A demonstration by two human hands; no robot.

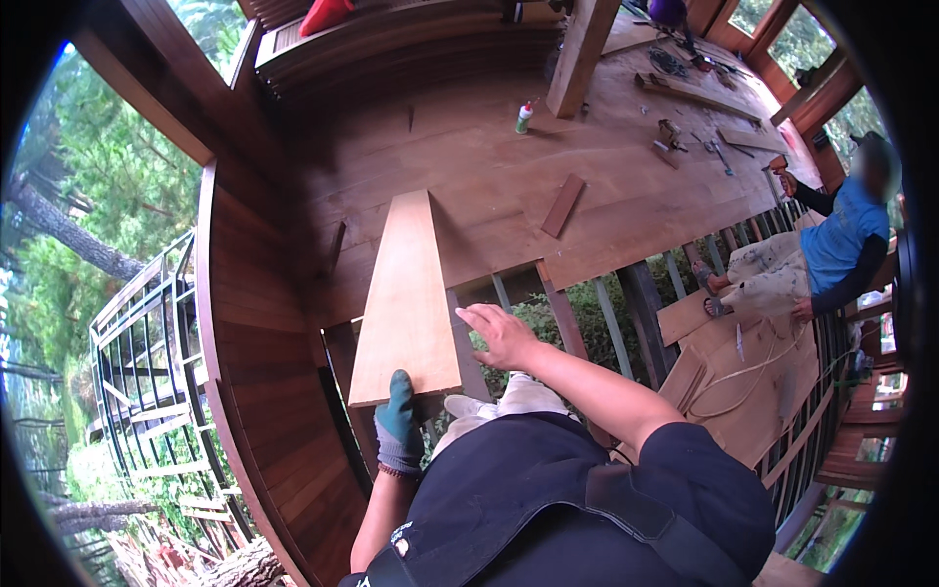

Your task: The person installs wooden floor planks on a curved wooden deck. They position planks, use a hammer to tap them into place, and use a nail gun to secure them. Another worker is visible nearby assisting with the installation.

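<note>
A long, pale wooden board (409, 303) reaches away in front of me, its near end raised toward my body. My left hand (398, 426), in a green and grey work glove, grips that near end, with the thumb on top and the other fingers hidden underneath. Bare and with fingers stretched out, my right hand (501, 336) hovers beside the board's right edge. Any contact between its fingertips and the edge is hard to make out. The board's far end lies over the wooden floor (469, 210).
Open joists (616, 328) with greenery below run right of my feet. A short brown offcut (563, 205) and a white-green bottle (524, 117) rest on the floor. A co-worker in a blue shirt (843, 245) sits at right holding an orange tool. A plank wall (264, 342) stands left.
</note>
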